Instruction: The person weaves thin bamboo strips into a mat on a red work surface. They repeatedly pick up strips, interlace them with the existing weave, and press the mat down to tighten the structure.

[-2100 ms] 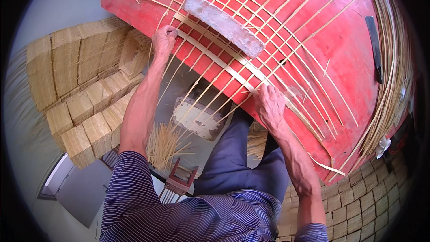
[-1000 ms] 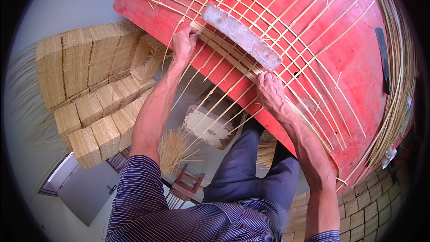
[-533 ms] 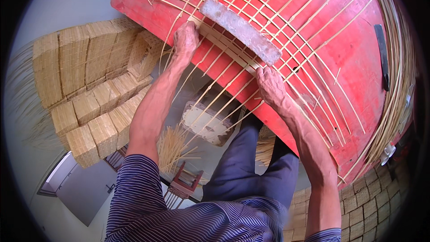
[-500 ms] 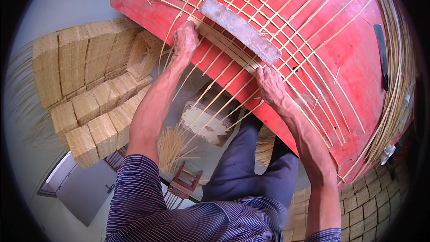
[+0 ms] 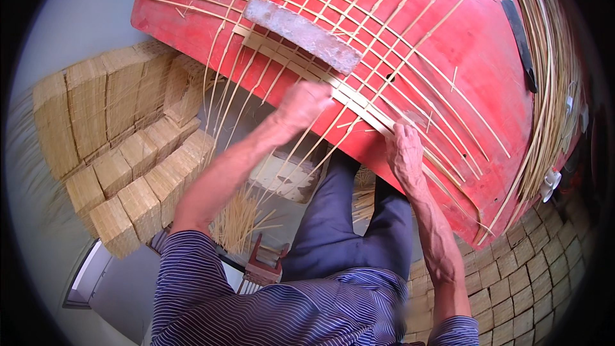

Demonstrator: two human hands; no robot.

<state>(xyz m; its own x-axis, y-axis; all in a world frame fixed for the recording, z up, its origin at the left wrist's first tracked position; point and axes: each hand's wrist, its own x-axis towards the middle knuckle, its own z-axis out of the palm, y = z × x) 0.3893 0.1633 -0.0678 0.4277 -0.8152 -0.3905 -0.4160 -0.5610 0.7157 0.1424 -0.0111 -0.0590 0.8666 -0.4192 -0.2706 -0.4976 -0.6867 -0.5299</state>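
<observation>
Head view: left hand (image 5: 301, 104) blurred, grip unclear; right hand (image 5: 405, 152) flat, pressing bamboo strips (image 5: 359, 99) on red table (image 5: 474, 45); weave barely begun, few cross strips in.

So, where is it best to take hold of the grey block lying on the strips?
Probably across its narrow width near the middle, from above: the grey block lies flat on the bamboo strips, long and slim, its top bare. The left hand is nearest.

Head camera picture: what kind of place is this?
Probably a weaving workshop. Thin cane strips lie crossed on a red board, woven squares sit stacked beside it, and both hands work the strips.
</observation>
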